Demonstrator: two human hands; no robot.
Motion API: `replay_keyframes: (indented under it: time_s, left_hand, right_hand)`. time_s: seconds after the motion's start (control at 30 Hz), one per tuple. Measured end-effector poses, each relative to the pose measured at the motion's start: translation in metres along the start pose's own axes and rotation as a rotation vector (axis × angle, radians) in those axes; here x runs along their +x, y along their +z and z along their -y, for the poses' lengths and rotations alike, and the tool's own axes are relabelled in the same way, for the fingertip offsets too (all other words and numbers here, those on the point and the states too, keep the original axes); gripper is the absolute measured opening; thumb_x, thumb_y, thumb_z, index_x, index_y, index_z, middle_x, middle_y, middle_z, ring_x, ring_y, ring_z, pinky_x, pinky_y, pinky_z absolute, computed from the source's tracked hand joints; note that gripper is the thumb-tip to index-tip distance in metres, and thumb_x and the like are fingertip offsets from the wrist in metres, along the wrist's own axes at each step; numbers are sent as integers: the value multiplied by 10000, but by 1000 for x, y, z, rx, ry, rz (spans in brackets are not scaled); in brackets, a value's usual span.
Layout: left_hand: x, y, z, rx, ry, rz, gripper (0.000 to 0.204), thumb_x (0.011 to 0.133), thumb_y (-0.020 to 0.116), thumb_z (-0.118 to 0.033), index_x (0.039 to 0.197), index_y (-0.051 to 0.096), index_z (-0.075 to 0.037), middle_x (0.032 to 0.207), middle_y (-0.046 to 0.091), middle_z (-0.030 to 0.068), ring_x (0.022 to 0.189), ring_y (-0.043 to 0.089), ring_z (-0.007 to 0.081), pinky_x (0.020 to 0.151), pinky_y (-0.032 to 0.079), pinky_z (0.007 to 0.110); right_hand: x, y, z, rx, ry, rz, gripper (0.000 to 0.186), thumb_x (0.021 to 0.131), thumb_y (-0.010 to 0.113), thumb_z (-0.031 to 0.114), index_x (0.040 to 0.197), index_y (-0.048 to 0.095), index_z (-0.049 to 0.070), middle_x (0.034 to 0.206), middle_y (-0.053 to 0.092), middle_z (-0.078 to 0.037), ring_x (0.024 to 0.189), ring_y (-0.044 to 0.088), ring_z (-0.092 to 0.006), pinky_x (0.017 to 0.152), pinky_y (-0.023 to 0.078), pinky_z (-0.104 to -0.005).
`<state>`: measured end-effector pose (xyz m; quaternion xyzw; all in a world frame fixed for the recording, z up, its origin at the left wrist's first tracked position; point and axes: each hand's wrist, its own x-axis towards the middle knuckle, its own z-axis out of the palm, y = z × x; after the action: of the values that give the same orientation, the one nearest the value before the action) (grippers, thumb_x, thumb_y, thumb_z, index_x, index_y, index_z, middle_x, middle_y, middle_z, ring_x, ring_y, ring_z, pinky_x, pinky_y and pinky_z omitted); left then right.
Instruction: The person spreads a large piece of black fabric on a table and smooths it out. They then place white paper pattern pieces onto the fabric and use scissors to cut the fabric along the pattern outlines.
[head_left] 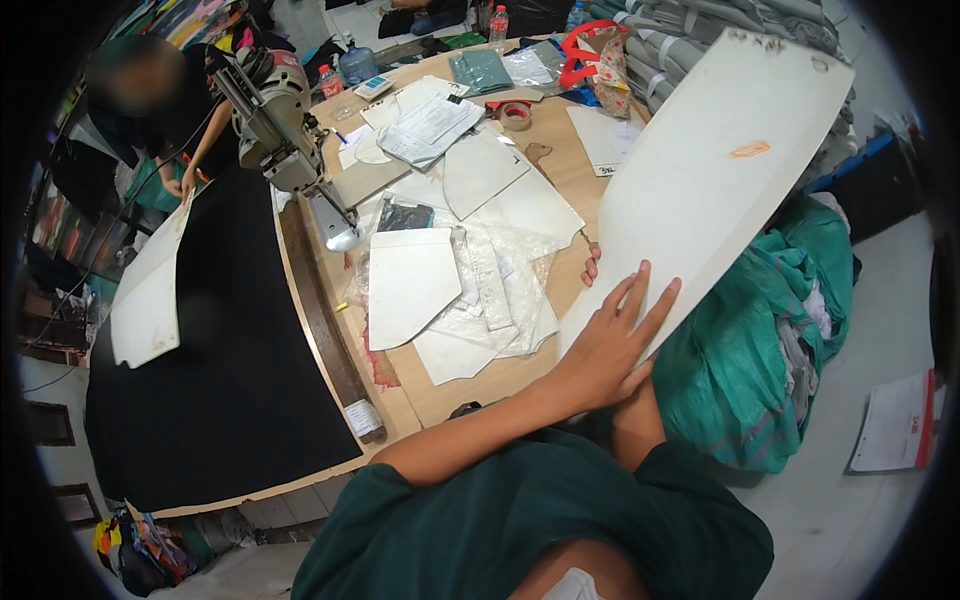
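Observation:
A large white card pattern piece (700,190) is held up at a slant on my right, with an orange scribble on its face. My left hand (615,335) lies on the lower part of the card, fingers spread. From beneath, my right hand (592,266) grips the card. Only its fingertips show, curled round the left edge; the card hides the rest. Left of the card, more white pattern pieces (410,275) lie loosely piled with clear plastic on the wooden table (405,405).
A fabric cutting machine (290,140) stands at the back left, beside black fabric (250,400) bearing another white pattern piece (150,290). A co-worker's hands (183,186) are at that piece. Green sacks (740,340) stand right; folded grey fabric (680,40) is stacked behind. Brown tape (515,116) lies farther back.

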<state>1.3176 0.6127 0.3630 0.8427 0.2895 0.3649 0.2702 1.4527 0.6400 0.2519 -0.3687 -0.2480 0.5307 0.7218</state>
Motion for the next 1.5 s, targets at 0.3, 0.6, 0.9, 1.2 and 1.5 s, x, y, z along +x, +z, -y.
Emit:
replay_keyframes:
  time_s: [0.3,0.6,0.9,1.2,1.5]
  left_hand:
    - [-25,4,-6,-100,-38,-18,876,989,720,-339,1697,240,-150,1704,171,336,1535,256,545,1250,299,574]
    - [-30,7,74,-345,-503,-329,802,1026,701,-406,1620,348,0,1577,434,342,1426,483,415,1169,421,423]
    - [-64,-31,104,-1266,-632,-352,879,1018,717,-226,1679,159,-73,1482,571,233,1368,570,294,1114,470,445]
    - [-115,-30,107,-1341,-683,-439,1002,986,768,-173,1680,47,-134,1483,558,200,1354,569,308,1130,465,469]
    - [-285,-94,67,-1345,-683,-966,788,1049,686,-131,1634,162,-180,1542,502,120,1420,496,252,1180,404,494]
  right_hand:
    - [-20,-11,-4,6,60,42,624,1140,433,452,1578,396,10,1439,569,-204,1356,512,-279,1128,437,-414]
    - [-41,-25,7,-68,124,62,598,1137,443,448,1532,454,-1,1399,604,-193,1298,549,-268,1102,453,-406]
    - [-68,-32,-2,-126,205,68,579,1135,454,444,1485,512,-12,1359,640,-181,1240,587,-256,1075,469,-398]
    - [-91,-38,-25,-314,342,171,566,1132,464,441,1439,570,-23,1319,675,-170,1182,625,-245,1048,485,-389]
    - [-121,-40,27,-1187,844,747,561,1130,475,437,1393,628,-34,1279,711,-158,1123,662,-233,1022,501,-381]
